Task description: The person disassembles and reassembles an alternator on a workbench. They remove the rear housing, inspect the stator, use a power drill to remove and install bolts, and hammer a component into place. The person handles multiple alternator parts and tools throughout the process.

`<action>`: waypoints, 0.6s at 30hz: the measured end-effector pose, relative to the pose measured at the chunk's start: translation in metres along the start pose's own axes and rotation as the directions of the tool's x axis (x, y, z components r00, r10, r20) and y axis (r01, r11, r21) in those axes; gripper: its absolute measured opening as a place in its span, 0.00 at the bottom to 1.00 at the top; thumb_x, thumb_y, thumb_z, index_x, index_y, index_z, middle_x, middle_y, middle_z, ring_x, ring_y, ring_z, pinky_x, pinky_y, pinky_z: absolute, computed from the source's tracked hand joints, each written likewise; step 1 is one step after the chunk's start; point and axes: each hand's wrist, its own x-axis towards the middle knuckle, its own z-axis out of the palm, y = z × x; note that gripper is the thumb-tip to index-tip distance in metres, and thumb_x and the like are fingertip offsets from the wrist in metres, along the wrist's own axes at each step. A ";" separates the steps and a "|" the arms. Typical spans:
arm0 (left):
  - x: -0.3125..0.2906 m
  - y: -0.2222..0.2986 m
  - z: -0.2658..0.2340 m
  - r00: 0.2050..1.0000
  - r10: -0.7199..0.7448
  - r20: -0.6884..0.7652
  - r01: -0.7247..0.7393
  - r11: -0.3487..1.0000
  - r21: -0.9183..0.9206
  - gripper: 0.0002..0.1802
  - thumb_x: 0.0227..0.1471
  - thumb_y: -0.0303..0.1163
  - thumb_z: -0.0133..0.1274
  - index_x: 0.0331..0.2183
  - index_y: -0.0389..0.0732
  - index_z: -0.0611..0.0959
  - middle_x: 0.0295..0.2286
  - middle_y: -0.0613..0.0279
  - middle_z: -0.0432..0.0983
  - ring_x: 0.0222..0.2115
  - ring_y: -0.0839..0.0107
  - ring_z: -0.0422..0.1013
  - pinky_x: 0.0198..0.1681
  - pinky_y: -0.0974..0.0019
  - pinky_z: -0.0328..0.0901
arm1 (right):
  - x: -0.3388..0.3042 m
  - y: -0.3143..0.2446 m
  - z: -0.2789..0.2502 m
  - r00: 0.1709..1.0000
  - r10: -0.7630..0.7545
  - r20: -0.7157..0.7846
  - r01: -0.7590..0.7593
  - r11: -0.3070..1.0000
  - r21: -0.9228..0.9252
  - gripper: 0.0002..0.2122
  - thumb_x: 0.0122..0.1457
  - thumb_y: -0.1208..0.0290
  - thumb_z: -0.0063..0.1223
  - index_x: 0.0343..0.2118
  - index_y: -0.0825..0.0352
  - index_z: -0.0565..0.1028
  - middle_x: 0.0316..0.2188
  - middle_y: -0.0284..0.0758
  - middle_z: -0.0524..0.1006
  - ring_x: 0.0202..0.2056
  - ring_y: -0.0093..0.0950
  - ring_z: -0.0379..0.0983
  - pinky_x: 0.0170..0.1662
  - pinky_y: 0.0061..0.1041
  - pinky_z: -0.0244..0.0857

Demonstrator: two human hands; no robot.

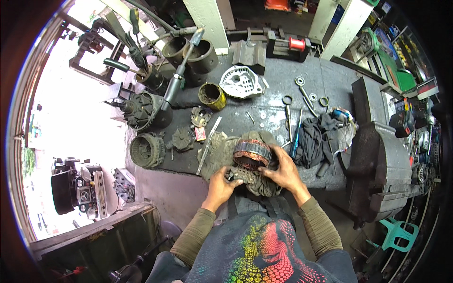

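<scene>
At the far left of my tabletop (278, 80) sits a hollow, ribbed housing (147, 150) of dull cast metal, then a rough, rounded metal part (183, 139). A small red-and-white box (200, 134) lies near it, just left of a narrow, pale strip (209, 145) set at a slant. Beyond these stands a yellow can (213, 97), its sides stained and grimy. A crumpled, grey-green rag (214, 158) spreads under my work.

My left hand (222, 187) is drawn in narrow, thumb and fingers pinching a metal piece (241, 175) pierced with small holes. Just past it, above the rag and near the tabletop's front edge, is the coil ring (253, 152): a short cylinder with a ridged, dark steel band between two bundles of reddish copper wire. The band runs left to right, so the ring's axis points away from me, its shadowed near end toward my body; how steeply it tilts I cannot tell. My right hand (284, 173) curves round its right side, fingers along the band, thumb at the near edge.

Further right lie a slim blue tool (297, 134), a heap of soft, dark cloth (314, 140) and a heavy, blocky iron vise (384, 162).
</scene>
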 end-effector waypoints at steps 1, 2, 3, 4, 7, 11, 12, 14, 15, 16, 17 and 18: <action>-0.001 0.000 0.002 1.000 0.000 -0.013 -0.001 0.999 -0.051 0.28 0.44 0.34 0.75 0.45 0.33 0.82 0.38 0.48 0.83 0.38 0.57 0.80 0.44 0.57 0.73 | -0.003 0.002 0.000 1.000 0.011 -0.029 -0.010 0.999 0.046 0.37 0.48 0.65 0.74 0.61 0.70 0.70 0.55 0.48 0.77 0.58 0.46 0.74 0.62 0.39 0.67; -0.002 -0.001 0.004 1.000 -0.026 -0.002 0.026 0.994 -0.108 0.28 0.44 0.34 0.75 0.45 0.33 0.82 0.37 0.49 0.83 0.37 0.59 0.80 0.44 0.58 0.73 | -0.001 0.006 0.001 0.999 -0.015 -0.047 0.019 0.997 0.074 0.36 0.48 0.66 0.73 0.60 0.72 0.71 0.56 0.49 0.77 0.58 0.46 0.74 0.63 0.38 0.67; -0.003 -0.001 0.006 0.999 -0.035 0.013 0.037 0.981 -0.191 0.27 0.45 0.33 0.75 0.45 0.33 0.82 0.37 0.50 0.84 0.36 0.61 0.80 0.43 0.59 0.73 | 0.000 0.008 0.001 0.999 0.026 -0.038 -0.022 0.995 0.094 0.35 0.47 0.67 0.72 0.60 0.73 0.72 0.57 0.50 0.77 0.59 0.46 0.74 0.63 0.37 0.67; -0.003 -0.001 0.008 1.000 0.006 -0.023 -0.007 0.999 -0.053 0.27 0.45 0.33 0.75 0.45 0.32 0.83 0.37 0.50 0.84 0.34 0.66 0.79 0.40 0.61 0.73 | 0.002 0.012 0.002 0.999 -0.023 -0.038 0.026 0.996 0.082 0.35 0.47 0.68 0.72 0.60 0.74 0.72 0.57 0.51 0.76 0.59 0.46 0.74 0.63 0.36 0.66; -0.003 0.002 0.015 0.994 0.027 -0.105 -0.037 0.996 -0.087 0.27 0.45 0.32 0.74 0.46 0.32 0.83 0.35 0.51 0.85 0.32 0.65 0.79 0.39 0.61 0.73 | 0.012 0.019 0.002 0.997 -0.066 -0.037 0.068 0.996 0.053 0.36 0.45 0.69 0.71 0.60 0.75 0.73 0.58 0.52 0.76 0.60 0.46 0.73 0.64 0.36 0.66; 0.002 0.004 0.015 0.995 -0.029 -0.092 0.027 0.999 -0.018 0.28 0.45 0.32 0.74 0.47 0.32 0.83 0.31 0.51 0.85 0.29 0.66 0.80 0.37 0.61 0.73 | 0.019 0.023 0.001 0.999 -0.034 -0.019 0.036 0.996 0.078 0.38 0.46 0.69 0.72 0.62 0.74 0.71 0.58 0.51 0.76 0.61 0.45 0.73 0.65 0.36 0.65; 0.003 0.004 0.014 0.997 -0.035 -0.073 0.037 0.999 0.028 0.28 0.45 0.32 0.74 0.47 0.32 0.83 0.31 0.51 0.86 0.29 0.67 0.80 0.36 0.62 0.73 | 0.019 0.023 0.000 0.999 -0.052 -0.014 0.054 0.993 0.103 0.38 0.47 0.69 0.72 0.63 0.73 0.70 0.59 0.50 0.75 0.61 0.44 0.73 0.65 0.35 0.65; 0.003 0.004 0.013 0.994 0.065 -0.084 -0.058 0.995 0.077 0.28 0.45 0.33 0.75 0.47 0.33 0.83 0.29 0.52 0.86 0.26 0.68 0.80 0.34 0.63 0.73 | 0.015 0.022 0.000 0.998 -0.054 -0.015 0.056 0.992 0.116 0.39 0.49 0.68 0.74 0.65 0.70 0.69 0.59 0.49 0.75 0.60 0.42 0.73 0.64 0.35 0.67; 0.002 0.003 0.013 0.994 0.068 -0.090 -0.060 0.994 0.087 0.28 0.45 0.33 0.75 0.47 0.33 0.83 0.29 0.53 0.86 0.26 0.68 0.79 0.34 0.63 0.73 | 0.011 0.021 0.001 0.999 -0.049 -0.022 0.051 0.992 0.113 0.39 0.50 0.68 0.74 0.66 0.69 0.69 0.58 0.48 0.75 0.59 0.42 0.74 0.63 0.35 0.68; 0.002 0.003 0.013 0.993 0.073 -0.096 -0.064 0.993 0.098 0.28 0.46 0.33 0.75 0.47 0.33 0.83 0.29 0.53 0.86 0.25 0.68 0.79 0.34 0.63 0.73 | 0.007 0.021 0.001 0.997 -0.070 -0.042 0.074 0.991 0.112 0.39 0.51 0.68 0.74 0.66 0.68 0.68 0.58 0.47 0.75 0.58 0.41 0.74 0.62 0.35 0.69; 0.001 0.003 0.013 0.992 0.079 -0.100 -0.068 0.992 0.107 0.28 0.46 0.33 0.75 0.48 0.33 0.83 0.29 0.54 0.86 0.25 0.68 0.79 0.34 0.63 0.73 | 0.002 0.020 0.002 0.998 -0.025 -0.060 0.033 0.990 0.136 0.39 0.51 0.68 0.74 0.67 0.67 0.67 0.57 0.47 0.75 0.57 0.40 0.75 0.61 0.34 0.70; 0.000 0.004 0.014 0.988 0.108 -0.106 -0.104 0.994 0.045 0.28 0.46 0.33 0.74 0.48 0.34 0.83 0.30 0.54 0.86 0.26 0.69 0.80 0.34 0.63 0.73 | -0.004 0.020 0.003 0.996 -0.008 -0.089 0.022 0.987 0.160 0.39 0.52 0.68 0.73 0.67 0.66 0.67 0.56 0.46 0.76 0.57 0.39 0.75 0.60 0.34 0.71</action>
